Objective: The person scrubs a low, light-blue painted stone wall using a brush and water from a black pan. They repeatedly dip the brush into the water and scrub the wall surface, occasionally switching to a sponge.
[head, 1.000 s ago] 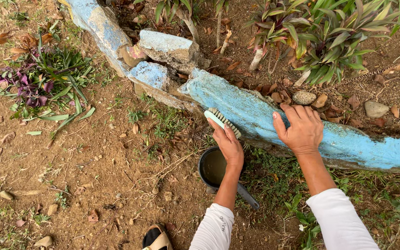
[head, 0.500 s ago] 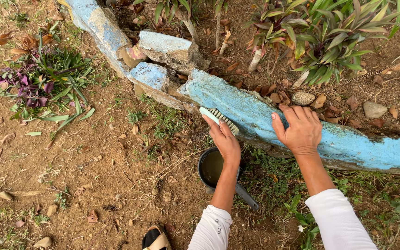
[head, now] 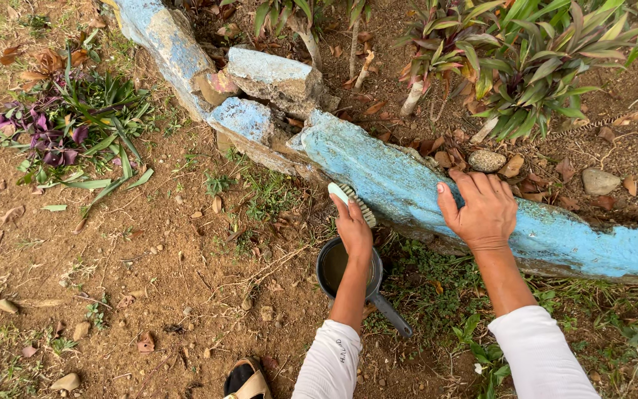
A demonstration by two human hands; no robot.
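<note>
Head view: left hand [head: 354, 230] grips pale-green scrub brush [head: 351, 201], bristles against blue-painted curb [head: 407, 188]; right hand [head: 481, 210] flat, unclenched on curb.

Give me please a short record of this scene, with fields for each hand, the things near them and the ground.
left hand: grips a scrub brush, bristles against the side of the blue edging
right hand: lies flat, fingers spread, on top of the blue edging
blue edging: painted, worn, broken into pieces further left
dark pot: on the ground under the left forearm, handle toward the person
plants: in the bed behind the edging
ground: brown soil, sparse grass, dry leaves
</note>
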